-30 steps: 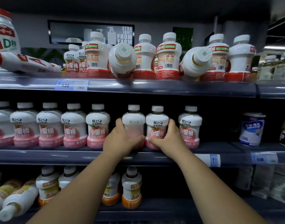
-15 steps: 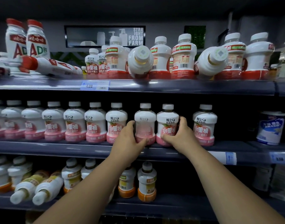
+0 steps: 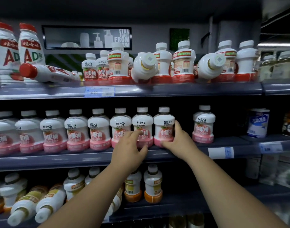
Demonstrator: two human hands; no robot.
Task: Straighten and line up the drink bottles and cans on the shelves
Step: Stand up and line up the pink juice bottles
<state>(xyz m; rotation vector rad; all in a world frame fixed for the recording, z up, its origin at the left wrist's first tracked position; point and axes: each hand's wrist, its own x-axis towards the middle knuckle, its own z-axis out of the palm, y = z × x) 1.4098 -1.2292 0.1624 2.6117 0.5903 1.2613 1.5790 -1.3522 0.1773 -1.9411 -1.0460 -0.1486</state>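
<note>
Much of this view was hard to read. Your left grip (image 3: 130, 148) covered the lower parts of two bottles in the pink row on the middle shelf (image 3: 42, 159), and blur softened its fingers. One finger lay across the label of the neighbouring pink bottle (image 3: 142, 120) and the thumb sat low beside that bottle's base. Whether the grip truly closed round it could not be told. Your left forearm hid part of an orange-based bottle (image 3: 133, 186) on the lower shelf (image 3: 182, 204), where a tipped bottle (image 3: 24, 208) lay at the left. The frame edge cut off the leftmost bottle of the pink row. At far right the goods were dim and smeared; only a blue-and-white container (image 3: 257, 122) could be made out. The price tag (image 3: 99, 92) on the top shelf (image 3: 190, 89) was too soft to read with certainty.

Your right grip (image 3: 178, 140) held the end pink bottle (image 3: 164, 124) closely. Its fingers curled round the bottle's right side and its thumb pressed the front of the pink base. That bottle stood upright at the shelf front, just beside the neighbouring one, closing the right end of the row. A lone pink bottle (image 3: 204, 124) stood well apart, to the right of your right grip.

On the top shelf, a toppled white bottle (image 3: 145, 66) and a second toppled bottle (image 3: 210, 65) lay with their caps toward you, among upright red-based bottles.
</note>
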